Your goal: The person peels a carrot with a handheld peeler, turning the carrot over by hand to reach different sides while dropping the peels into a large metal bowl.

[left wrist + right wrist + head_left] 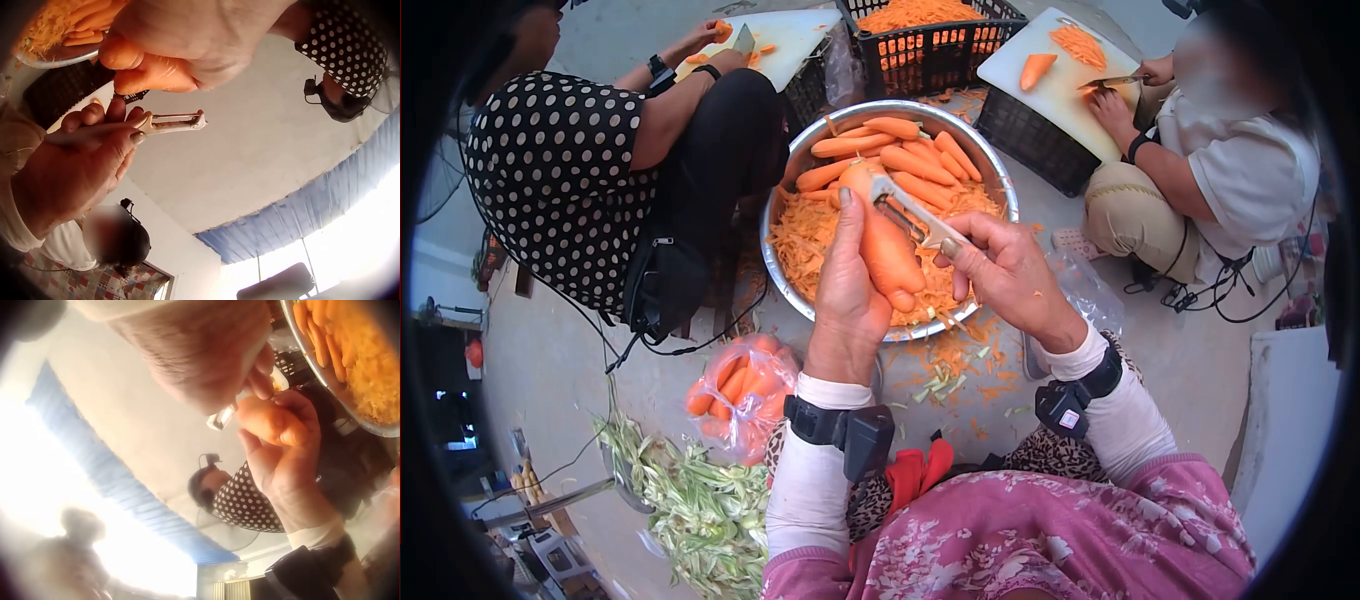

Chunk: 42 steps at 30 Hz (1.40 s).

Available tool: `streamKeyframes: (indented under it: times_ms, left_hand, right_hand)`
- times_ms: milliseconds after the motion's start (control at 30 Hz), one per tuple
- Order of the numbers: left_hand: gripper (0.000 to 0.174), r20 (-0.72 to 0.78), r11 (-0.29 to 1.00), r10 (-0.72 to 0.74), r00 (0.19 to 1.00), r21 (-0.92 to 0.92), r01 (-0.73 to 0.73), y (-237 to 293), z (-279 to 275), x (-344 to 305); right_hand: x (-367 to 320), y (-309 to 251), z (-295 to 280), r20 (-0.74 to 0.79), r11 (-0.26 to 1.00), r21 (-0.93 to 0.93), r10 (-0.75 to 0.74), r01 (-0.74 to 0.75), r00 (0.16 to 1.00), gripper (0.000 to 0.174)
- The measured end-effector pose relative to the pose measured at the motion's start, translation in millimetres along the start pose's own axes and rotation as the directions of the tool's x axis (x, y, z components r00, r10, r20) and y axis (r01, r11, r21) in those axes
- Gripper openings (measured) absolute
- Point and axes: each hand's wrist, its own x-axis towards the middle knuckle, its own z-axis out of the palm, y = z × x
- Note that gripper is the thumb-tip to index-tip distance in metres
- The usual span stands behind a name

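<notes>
A thick carrot (892,255) with a forked lower end lies in my left hand (848,285), fingers wrapped beneath it and thumb along its side. My right hand (1012,272) grips a pale-handled peeler (930,225), its blade head over the carrot's upper part in the head view. In the left wrist view the peeler's metal blade (178,119) shows beside the carrot's two blunt tips (147,72). Both hands are above a wide metal basin (920,331), where whole carrots (920,160) lie on orange shreds (805,245).
Two people sit opposite, cutting carrots on white boards (785,45) (1055,105) set on black crates. Between them a black crate (925,60) holds shreds. Bagged carrots (745,390) and a heap of green husks (700,510) lie on the floor at left.
</notes>
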Motion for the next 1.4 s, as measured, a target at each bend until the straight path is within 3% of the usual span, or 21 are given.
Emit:
streamKeyframes:
  times_ms: [33, 233, 333, 467, 533, 667, 733, 833, 867, 933, 967, 1033, 1233, 1333, 1400]
  left_hand:
    - [0.047, 0.001, 1.0, -0.001, 1.0, 0.001, 0.001, 0, 0, 0]
    - [0.047, -0.031, 1.0, -0.017, 0.999, 0.014, 0.017, 2, 2, -2]
    - [0.048, -0.013, 1.0, -0.013, 1.0, 0.007, 0.013, 1, 2, -2]
    - [0.05, 0.004, 1.0, -0.011, 1.0, -0.011, 0.012, -1, -2, -1]
    - [0.051, -0.004, 1.0, -0.004, 1.0, -0.01, 0.004, 0, -4, -1]
    - [0.053, 0.015, 1.0, -0.009, 1.0, -0.021, 0.009, -1, -3, -1]
    - [0.053, 0.016, 1.0, -0.006, 1.0, -0.027, 0.006, 0, -1, -1]
    - [0.054, -0.004, 1.0, 0.004, 1.0, -0.029, -0.004, 1, 1, -3]
    - [0.054, -0.001, 1.0, -0.003, 1.0, -0.026, 0.003, 1, -1, -2]
    - [0.054, 0.002, 1.0, -0.01, 1.0, -0.022, 0.01, 0, -2, -1]
    - [0.053, -0.005, 1.0, -0.006, 1.0, -0.018, 0.006, 0, -3, -1]
    - [0.053, -0.011, 1.0, 0.001, 1.0, -0.015, -0.001, 0, -2, -1]
    - [0.052, -0.013, 1.0, -0.021, 1.0, -0.019, 0.021, 1, -1, -2]
    - [0.052, -0.029, 1.0, -0.007, 1.0, -0.018, 0.007, 2, -1, 0]
    - [0.052, -0.012, 1.0, -0.001, 1.0, -0.018, 0.001, 2, 2, -2]
  right_hand:
    - [0, 0, -1, 0.069, 0.998, -0.005, 0.06, -0.06, 0.996, 0.016]
    - [-1, -10, -3, 0.101, 0.973, 0.168, 0.14, -0.155, 0.985, 0.017]
    - [2, 1, -5, 0.133, 0.977, 0.107, 0.17, -0.184, 0.976, 0.018]
    - [1, 1, -5, 0.139, 0.971, 0.129, 0.181, -0.199, 0.974, 0.017]
    - [1, -2, -6, 0.202, 0.948, 0.256, 0.141, -0.191, 0.969, 0.019]
    - [3, 5, -6, 0.172, 0.962, 0.14, 0.207, -0.232, 0.963, 0.02]
    - [2, 3, -6, 0.203, 0.91, 0.341, 0.174, -0.236, 0.964, 0.022]
    - [3, 1, -11, 0.259, 0.859, 0.439, 0.158, -0.262, 0.953, 0.022]
    - [4, 3, -11, 0.259, 0.859, 0.439, 0.158, -0.262, 0.953, 0.022]
    - [6, 10, -11, 0.178, 0.947, 0.181, 0.234, -0.266, 0.956, 0.024]
    - [5, 9, -11, 0.177, 0.947, 0.181, 0.234, -0.266, 0.956, 0.024]
    - [1, 3, -11, 0.286, 0.846, 0.459, 0.148, -0.271, 0.947, 0.024]
    - [6, 11, -9, 0.224, 0.892, 0.318, 0.259, -0.321, 0.94, 0.024]
    - [5, 5, -10, 0.283, 0.85, 0.408, 0.228, -0.332, 0.932, 0.022]
    - [6, 9, -9, 0.251, 0.879, 0.343, 0.253, -0.33, 0.934, 0.022]
